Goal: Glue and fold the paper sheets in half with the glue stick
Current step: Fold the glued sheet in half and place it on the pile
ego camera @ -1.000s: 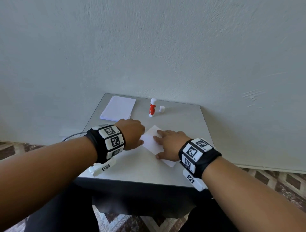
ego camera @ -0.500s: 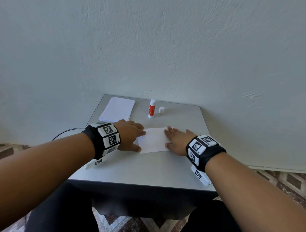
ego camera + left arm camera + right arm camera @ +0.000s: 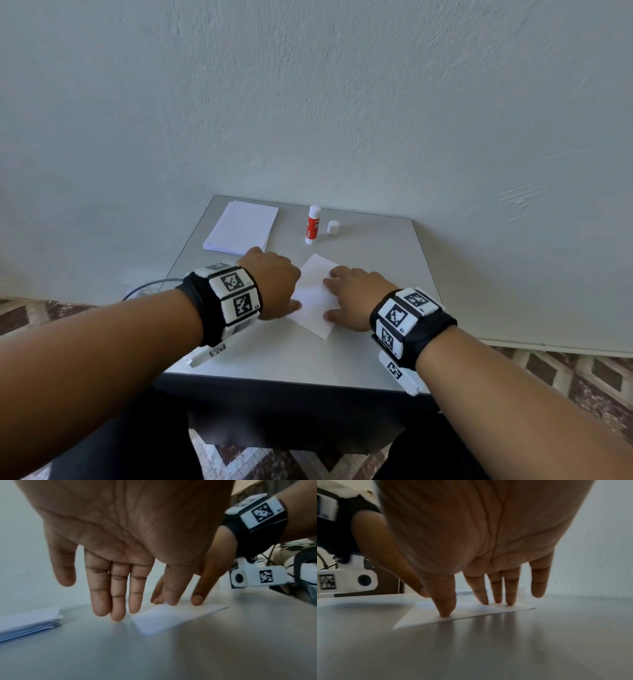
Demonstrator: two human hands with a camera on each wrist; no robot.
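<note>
- The folded paper sheet (image 3: 315,298) lies flat on the grey table (image 3: 291,356), turned at an angle to the table edges, directly between the two hands.
- Left hand (image 3: 274,284): palm down, fingers straight and held close together, the little finger set apart. In the left wrist view the fingertips (image 3: 118,614) come down at the sheet's (image 3: 171,616) left edge; whether they rest on paper or on bare table cannot be told (that view is blurred). It grips nothing.
- Right hand (image 3: 356,298): palm down, fingers straight and slightly spread. In the right wrist view the thumb (image 3: 445,604) and three fingertips (image 3: 498,597) press onto the sheet (image 3: 467,611); the little finger is lifted clear of it. It holds nothing either, only presses.
- The sheet's far corner points away from both hands, its near corner back toward the person, just left of the right thumb.
- Glue stick (image 3: 313,224): upright, uncapped, well beyond the fingertips of both hands, nearer the wall (image 3: 308,102).
- Its white cap (image 3: 332,227) stands just beside it, on the side of the right hand, not touching.
- Stack of paper sheets (image 3: 241,226): beyond the left hand, at the table's far corner on that side, apart from the folded sheet.
- Both wrists carry black bands with black-and-white markers (cameras mounted below).
</note>
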